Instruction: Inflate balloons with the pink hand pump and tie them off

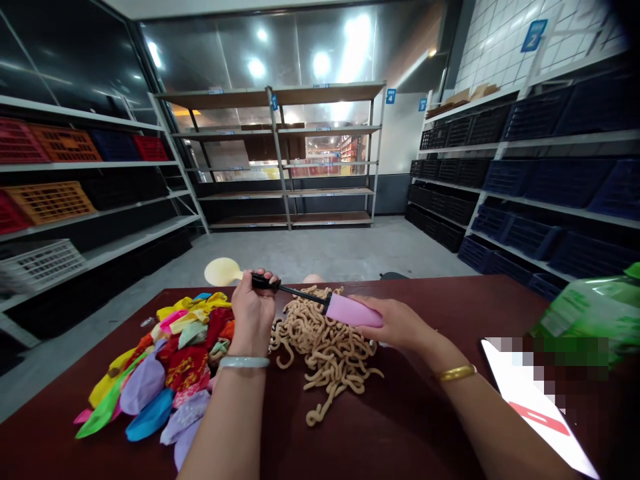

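Over the head feed I have both hands above the dark red worktop [370, 443]. My left hand [254, 303] has its fingers curled around the handle of a black-handled tool [300, 293], whose thin dark shaft slants down toward the right. At the far end, the shaft meets the mouth of a pink sleeve [355, 311]. My right hand [393, 320] grips that sleeve, its fingers narrowed along the sides, just above a loose pile of tan strands [333, 353]. I cannot tell how far the tip goes in or what the sleeve holds.

To the left, just beside my left forearm, lies a heap of limp coloured pieces [187, 353] in yellow, red, lilac, blue and green. Near the right edge I see a green translucent container [585, 313], too blurred for me to read its contents, and a bright flat screen [539, 418], partly pixelated.

Farther back, the left shelves carry orange crates [65, 144], red crates [151, 148] and a white crate [45, 263]; the right shelves carry black crates [453, 129] and navy crates [533, 237]. From this angle, I cannot see into them.
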{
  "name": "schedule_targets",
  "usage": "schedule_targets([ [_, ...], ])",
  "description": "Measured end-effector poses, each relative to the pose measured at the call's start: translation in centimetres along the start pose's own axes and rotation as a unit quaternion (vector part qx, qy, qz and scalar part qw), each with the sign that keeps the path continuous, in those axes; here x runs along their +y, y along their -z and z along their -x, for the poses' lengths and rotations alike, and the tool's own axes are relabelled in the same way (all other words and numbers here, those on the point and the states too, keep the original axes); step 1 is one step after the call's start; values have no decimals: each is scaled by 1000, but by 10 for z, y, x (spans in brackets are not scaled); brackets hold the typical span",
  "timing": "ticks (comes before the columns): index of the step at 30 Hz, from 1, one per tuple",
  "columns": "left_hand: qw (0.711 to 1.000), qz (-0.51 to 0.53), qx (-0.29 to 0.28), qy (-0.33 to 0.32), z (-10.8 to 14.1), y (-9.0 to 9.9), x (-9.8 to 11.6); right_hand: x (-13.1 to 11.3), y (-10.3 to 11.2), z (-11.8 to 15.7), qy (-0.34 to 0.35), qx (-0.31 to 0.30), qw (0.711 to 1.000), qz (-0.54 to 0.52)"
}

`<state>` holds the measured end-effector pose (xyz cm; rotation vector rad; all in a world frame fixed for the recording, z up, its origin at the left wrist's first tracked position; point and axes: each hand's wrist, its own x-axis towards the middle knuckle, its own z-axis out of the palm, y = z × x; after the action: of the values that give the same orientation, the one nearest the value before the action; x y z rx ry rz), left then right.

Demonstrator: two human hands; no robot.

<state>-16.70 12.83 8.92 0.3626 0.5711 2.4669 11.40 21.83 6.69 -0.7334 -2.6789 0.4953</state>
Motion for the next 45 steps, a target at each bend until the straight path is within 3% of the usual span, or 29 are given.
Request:
schedule_targets([
  [4, 999, -22, -32, -8, 17, -8, -24, 0, -8, -2, -52, -16, 995, 88],
  [8, 998, -33, -59, 16, 47, -21, -49, -12, -17, -6, -93, 28, 980, 173],
  [15, 991, -43, -110, 68, 91, -37, -71, -29, -21, -4, -100, 97, 977, 165],
  [18, 990, -42, -120, 61, 90, -39, -65, -33, -23, -5, -84, 95, 982, 139],
  [22, 994, -38, -99, 33, 66, -34, -44, -32, -24, -9, -90, 71, 986, 121],
  [27, 999, -19, -35, -19, 23, -14, -12, -12, -22, -11, -100, 37, 985, 134],
  [30, 999, -16, -29, -35, 15, -9, -7, -1, -21, -10, -108, 31, 984, 140],
  [34, 998, -18, -34, -48, 28, -17, -22, 2, -21, -8, -107, 33, 983, 148],
  [41, 995, -64, -74, 15, 83, -33, -69, -20, -25, -6, -112, 49, 986, 115],
  [45, 992, -76, -96, 16, 99, -39, -72, -31, -25, -5, -105, 60, 989, 83],
])
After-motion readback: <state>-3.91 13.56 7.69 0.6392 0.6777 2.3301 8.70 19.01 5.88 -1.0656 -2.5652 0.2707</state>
